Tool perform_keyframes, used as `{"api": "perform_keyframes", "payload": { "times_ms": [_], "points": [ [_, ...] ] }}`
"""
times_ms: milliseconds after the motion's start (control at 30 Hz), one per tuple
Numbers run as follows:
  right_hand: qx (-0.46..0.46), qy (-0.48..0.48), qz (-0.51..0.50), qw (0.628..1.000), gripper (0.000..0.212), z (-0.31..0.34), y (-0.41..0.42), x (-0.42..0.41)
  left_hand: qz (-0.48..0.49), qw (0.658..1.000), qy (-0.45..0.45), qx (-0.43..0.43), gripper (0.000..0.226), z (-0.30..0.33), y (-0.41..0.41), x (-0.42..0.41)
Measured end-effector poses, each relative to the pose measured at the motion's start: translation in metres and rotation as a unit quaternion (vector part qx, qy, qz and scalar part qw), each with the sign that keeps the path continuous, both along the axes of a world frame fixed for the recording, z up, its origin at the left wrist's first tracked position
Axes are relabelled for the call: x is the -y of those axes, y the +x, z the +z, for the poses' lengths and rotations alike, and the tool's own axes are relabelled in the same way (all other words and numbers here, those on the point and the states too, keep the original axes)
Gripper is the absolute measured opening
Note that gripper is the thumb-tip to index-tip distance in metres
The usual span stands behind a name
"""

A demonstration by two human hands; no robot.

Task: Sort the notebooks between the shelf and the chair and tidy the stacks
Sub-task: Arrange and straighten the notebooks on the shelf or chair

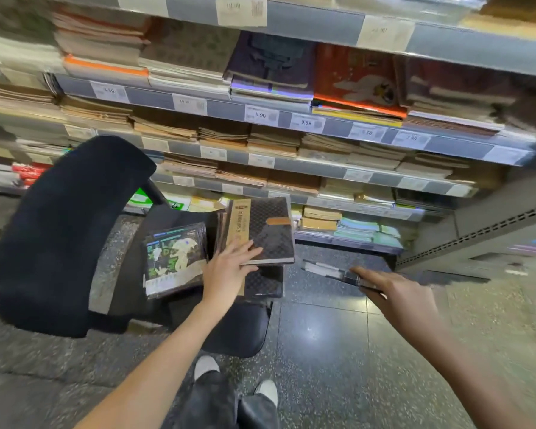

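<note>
The grey metal shelf (pixel 322 119) of stacked notebooks fills the wall ahead. My black fabric office chair (pixel 59 236) stands below it, carrying two stacks. My left hand (pixel 226 274) lies flat, fingers straight, on the dark checked notebook with the tan band (pixel 270 230). My right hand (pixel 399 295) grips a blurred dark notebook (pixel 341 272) above the floor.

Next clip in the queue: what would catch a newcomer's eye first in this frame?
Probably the black office chair at lower left, its seat piled with notebooks, where the left hand rests on a dark checked notebook beside a wrapped cartoon-cover stack. Behind it, the shelf is packed with notebook stacks and price tags. The right hand holds a blurred notebook above the floor.
</note>
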State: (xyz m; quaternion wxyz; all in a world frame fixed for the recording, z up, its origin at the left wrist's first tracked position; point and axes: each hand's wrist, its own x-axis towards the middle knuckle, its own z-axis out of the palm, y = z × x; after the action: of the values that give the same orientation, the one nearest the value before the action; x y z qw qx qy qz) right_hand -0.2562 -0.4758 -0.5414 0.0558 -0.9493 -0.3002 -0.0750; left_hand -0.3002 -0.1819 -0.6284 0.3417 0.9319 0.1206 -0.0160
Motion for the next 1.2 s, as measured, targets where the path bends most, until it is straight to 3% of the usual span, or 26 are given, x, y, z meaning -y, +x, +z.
{"api": "perform_keyframes", "payload": {
  "times_ms": [200, 333, 500, 600, 667, 767, 867, 1000, 1200],
  "points": [
    [-0.024, 0.01, 0.015, 1.0, 0.043, -0.022, -0.001, -0.001, -0.055, 0.991, 0.11, 0.057, 0.038, -0.033, -0.024, 0.016],
    [-0.039, 0.021, 0.016, 0.999, 0.039, -0.021, 0.001, -0.005, -0.082, 0.986, 0.144, 0.011, 0.049, -0.054, -0.031, 0.018],
    [-0.073, 0.041, 0.028, 0.996, 0.032, -0.009, 0.006, -0.012, -0.043, 0.996, 0.036, -0.075, 0.057, -0.027, -0.027, 0.017],
    [-0.08, 0.039, 0.034, 0.995, 0.04, 0.01, 0.015, -0.023, 0.018, 0.985, -0.143, -0.093, 0.061, 0.022, -0.014, 0.014],
    [-0.078, 0.041, 0.046, 0.995, 0.041, 0.023, 0.02, -0.032, 0.018, 0.973, -0.225, -0.05, 0.061, 0.055, -0.006, 0.013],
    [-0.081, 0.047, 0.064, 0.994, 0.044, 0.039, 0.029, -0.045, -0.012, 0.971, -0.238, 0.016, 0.057, 0.091, 0.002, 0.016],
    [-0.12, 0.05, 0.078, 0.988, 0.045, 0.054, 0.038, -0.063, 0.047, 0.961, -0.268, 0.04, 0.039, 0.11, 0.007, 0.013],
    [-0.19, 0.072, 0.079, 0.976, 0.047, 0.059, 0.051, -0.095, 0.064, 0.974, -0.193, 0.1, 0.03, 0.12, 0.005, -0.013],
    [-0.329, 0.083, 0.01, 0.941, 0.072, 0.034, 0.058, -0.158, 0.091, 0.976, -0.017, 0.195, 0.025, 0.097, -0.01, -0.093]
  ]
}}
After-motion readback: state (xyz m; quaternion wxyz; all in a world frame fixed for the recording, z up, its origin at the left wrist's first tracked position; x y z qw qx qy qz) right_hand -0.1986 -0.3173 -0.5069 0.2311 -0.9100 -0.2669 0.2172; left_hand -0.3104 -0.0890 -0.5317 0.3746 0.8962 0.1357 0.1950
